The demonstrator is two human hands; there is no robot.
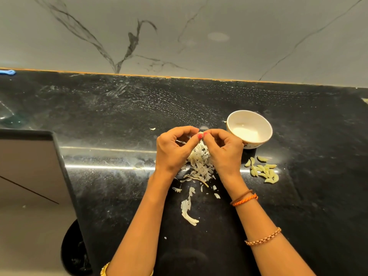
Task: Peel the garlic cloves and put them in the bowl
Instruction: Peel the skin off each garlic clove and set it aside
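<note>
Both hands meet over the black counter [119, 196], fingers curled narrow: the left hand [173, 150] and right hand [223, 150] pinch one small garlic clove [200, 133] between their fingertips. Directly beneath them lies a heap of papery skins [199, 164], with more scraps trailing toward six o'clock. The white bowl [231, 124] stands at two o'clock from the hands, just beside the right knuckles. The peeled cloves [263, 170] lie on the counter at four o'clock, outside the bowl.
</note>
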